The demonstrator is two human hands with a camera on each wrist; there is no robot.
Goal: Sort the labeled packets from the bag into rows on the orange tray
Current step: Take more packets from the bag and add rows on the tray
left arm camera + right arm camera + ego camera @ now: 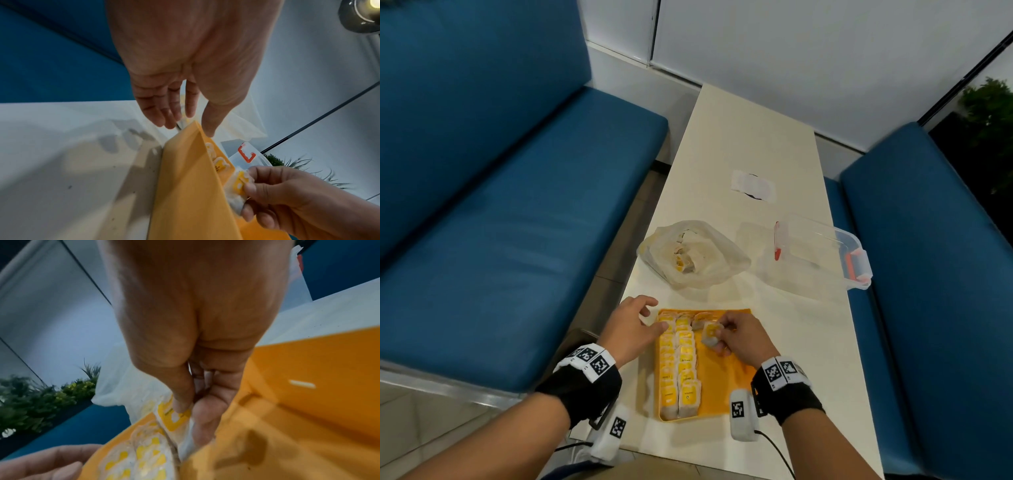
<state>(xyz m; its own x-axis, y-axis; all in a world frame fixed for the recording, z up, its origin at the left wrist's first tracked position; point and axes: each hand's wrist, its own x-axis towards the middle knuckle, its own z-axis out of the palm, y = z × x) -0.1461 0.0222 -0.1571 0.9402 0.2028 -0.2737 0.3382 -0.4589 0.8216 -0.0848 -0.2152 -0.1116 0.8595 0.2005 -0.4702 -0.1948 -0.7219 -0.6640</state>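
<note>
An orange tray (726,387) lies at the table's near edge, with two rows of white packets with yellow labels (679,363) along its left side. My right hand (736,334) pinches one such packet (711,334) between thumb and fingers, over the tray's far middle; the same packet (174,417) shows in the right wrist view, and the packet (239,185) in the left wrist view too. My left hand (635,323) hovers at the tray's far left corner, fingers relaxed and spread, holding nothing; its thumb (209,123) nears the tray's rim (185,170). A translucent bag (691,251) with more packets sits beyond the tray.
A clear plastic box (822,251) with orange latches stands right of the bag. A white paper slip (753,186) lies farther along the narrow white table (801,342). Blue padded benches (517,222) flank both sides. The tray's right half is bare orange.
</note>
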